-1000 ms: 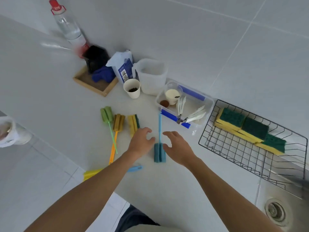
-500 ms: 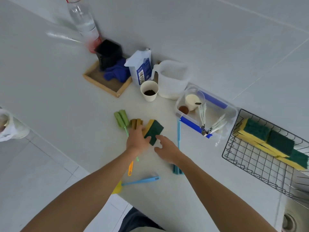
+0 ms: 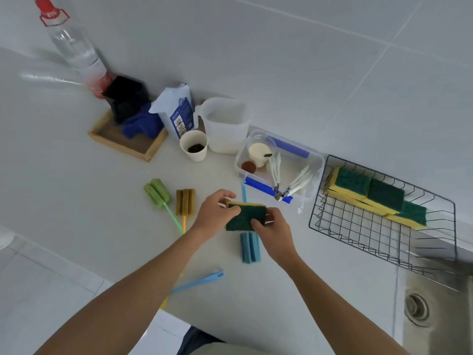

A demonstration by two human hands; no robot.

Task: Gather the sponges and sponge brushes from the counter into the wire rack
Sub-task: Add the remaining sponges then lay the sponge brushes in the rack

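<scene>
A: What changed just now?
B: The green-and-yellow sponge [image 3: 246,217] is up off the counter [image 3: 76,201]. The left hand [image 3: 214,213] and right hand [image 3: 275,235] both pinch it.
A: And next?
B: I think it goes to the wire rack [image 3: 358,234] by the counter's right edge. The sponge brushes [image 3: 184,202] still wait.

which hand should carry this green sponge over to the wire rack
Probably the right hand. Both hands hold the green sponge, but the wire rack sits on the right, so the left hand would have to cross over.
</scene>
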